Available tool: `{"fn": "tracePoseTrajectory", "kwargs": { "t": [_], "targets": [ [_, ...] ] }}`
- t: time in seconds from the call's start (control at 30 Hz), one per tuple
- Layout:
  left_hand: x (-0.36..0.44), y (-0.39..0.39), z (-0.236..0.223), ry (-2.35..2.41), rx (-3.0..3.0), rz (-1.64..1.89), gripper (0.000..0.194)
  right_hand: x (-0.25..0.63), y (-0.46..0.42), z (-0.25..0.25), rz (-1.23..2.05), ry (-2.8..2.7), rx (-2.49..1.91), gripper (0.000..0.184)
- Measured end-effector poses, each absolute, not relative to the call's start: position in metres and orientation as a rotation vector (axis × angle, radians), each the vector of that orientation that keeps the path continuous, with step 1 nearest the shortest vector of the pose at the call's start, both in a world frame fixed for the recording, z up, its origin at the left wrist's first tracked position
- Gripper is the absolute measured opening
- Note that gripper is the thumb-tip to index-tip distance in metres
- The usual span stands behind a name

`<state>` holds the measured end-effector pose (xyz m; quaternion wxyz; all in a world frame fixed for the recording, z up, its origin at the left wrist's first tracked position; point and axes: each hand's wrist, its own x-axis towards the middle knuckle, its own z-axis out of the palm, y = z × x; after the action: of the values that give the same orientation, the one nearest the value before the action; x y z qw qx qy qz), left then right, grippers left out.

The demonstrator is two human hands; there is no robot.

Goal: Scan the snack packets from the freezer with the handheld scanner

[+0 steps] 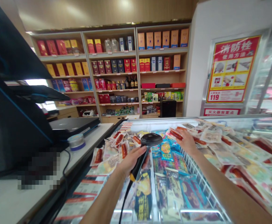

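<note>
Clearly, both hands are busy above a long white chest freezer with a glass top (147,124). The left hand (129,161) has its fingers wrapped around the handle of a black handheld barcode scanner with a broad oval head (151,139), whose thin black cable (125,196) runs down toward the lower edge of the view. Just to the right of the scanner's head, the right hand (187,141) grips a clear plastic packet of reddish-brown sausage (175,134) between thumb and fingers, near the far side of the freezer.

More sausage packets lie in a loose pile (240,152) to the right and in a smaller group (124,150) to the left of the scanner. Below the hands, colourful ice-cream wrappers (173,186) show beside a white wire divider (198,171).

At the left, a white bench (2,200) carries a large black checkout terminal (11,124), a flat black scale (73,125) and a round clear tub with a blue base (76,142). Behind, wooden shelves (162,52) hold rows of boxes.
</note>
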<state>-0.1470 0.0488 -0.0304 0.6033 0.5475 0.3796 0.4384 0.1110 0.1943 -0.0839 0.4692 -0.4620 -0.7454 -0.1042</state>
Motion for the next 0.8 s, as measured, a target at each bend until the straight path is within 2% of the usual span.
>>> {"fn": "tracePoseTrajectory", "kwargs": {
  "t": [0.6, 0.8],
  "targets": [
    [-0.151, 0.051, -0.035, 0.88, 1.27, 0.961, 0.03, 0.111, 0.19, -0.078, -0.231, -1.864, -1.192, 0.043],
    [-0.173, 0.053, -0.022, 1.042, 1.217, 1.149, 0.034, 0.096, 0.184, -0.079, -0.173, -1.859, -1.349, 0.043]
  ]
}}
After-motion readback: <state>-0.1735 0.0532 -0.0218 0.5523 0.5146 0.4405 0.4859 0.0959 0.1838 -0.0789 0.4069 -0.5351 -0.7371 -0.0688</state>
